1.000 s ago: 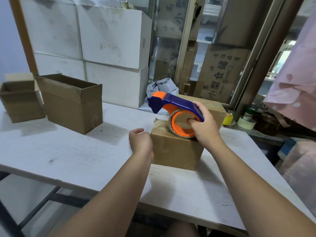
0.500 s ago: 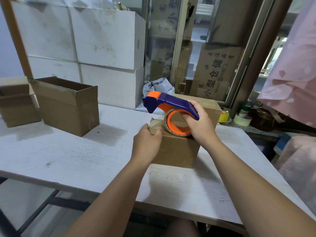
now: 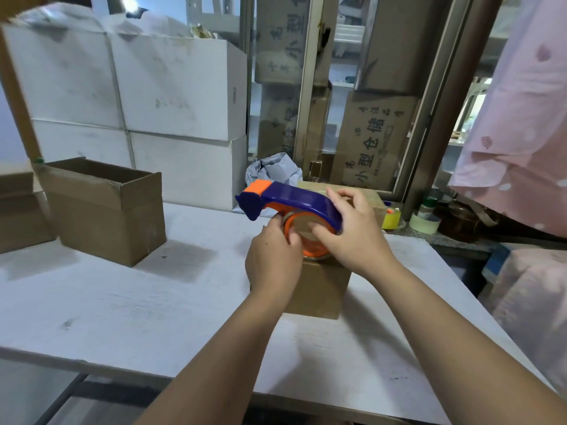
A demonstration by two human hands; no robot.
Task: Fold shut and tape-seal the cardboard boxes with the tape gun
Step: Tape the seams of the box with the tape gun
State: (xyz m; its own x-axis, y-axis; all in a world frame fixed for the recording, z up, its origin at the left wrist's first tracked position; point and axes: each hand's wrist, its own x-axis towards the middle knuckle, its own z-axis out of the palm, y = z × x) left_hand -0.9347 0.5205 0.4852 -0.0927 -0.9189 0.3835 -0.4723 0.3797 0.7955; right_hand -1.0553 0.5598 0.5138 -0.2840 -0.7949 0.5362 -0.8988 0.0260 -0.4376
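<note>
A blue and orange tape gun (image 3: 288,200) sits over a closed brown cardboard box (image 3: 319,288) at the middle of the white table (image 3: 122,302). My right hand (image 3: 352,231) grips the gun's blue handle, thumb against the orange tape roll (image 3: 302,237). My left hand (image 3: 273,259) is at the roll's left edge, fingers curled against it on the box's top near corner. Most of the box top is hidden by my hands and the gun. An open brown box (image 3: 104,210) stands at the left, and part of another (image 3: 18,216) shows at the frame's left edge.
White cartons (image 3: 171,118) are stacked at the back left. A crumpled grey bag (image 3: 273,170) and another brown box (image 3: 374,200) lie behind the gun. Tape rolls (image 3: 425,222) and jars sit on a ledge at the right, below pink cloth (image 3: 518,133).
My left hand has risen from the box's left side to the top near corner and now reaches the tape roll. The tape gun stays over the box in my right hand.
</note>
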